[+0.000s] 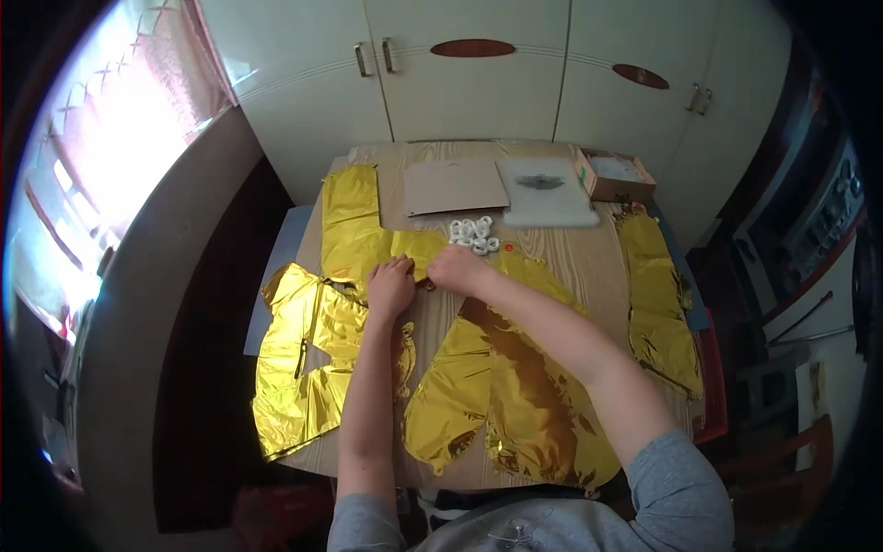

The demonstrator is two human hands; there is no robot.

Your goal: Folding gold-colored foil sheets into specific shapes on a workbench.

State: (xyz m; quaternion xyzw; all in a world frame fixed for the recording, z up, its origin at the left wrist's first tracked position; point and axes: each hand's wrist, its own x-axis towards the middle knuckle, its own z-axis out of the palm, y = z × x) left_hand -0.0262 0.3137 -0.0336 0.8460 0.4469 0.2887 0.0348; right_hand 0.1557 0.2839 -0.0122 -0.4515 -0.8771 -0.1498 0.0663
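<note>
A flat gold foil balloon (351, 221), shaped like an L, lies at the far left of the table. My left hand (393, 287) is on its lower edge, fingers together and bent over the foil. My right hand (457, 269) is closed in a fist at the same balloon's right end; its fingertips are hidden. Another gold foil balloon (308, 368) with a triangular hole lies left of my left forearm. Beneath and beside my right forearm spreads a large gold foil balloon (543, 405). Several white ring-shaped rolls (472, 235) sit just beyond my right hand.
A brown cardboard sheet (455, 189) and a whitish flat package (550, 195) lie at the back of the wooden table (598, 262). An open box (618, 177) stands at the back right corner. One more gold foil balloon (655, 294) lies along the right edge. White cabinets (469, 101) stand behind.
</note>
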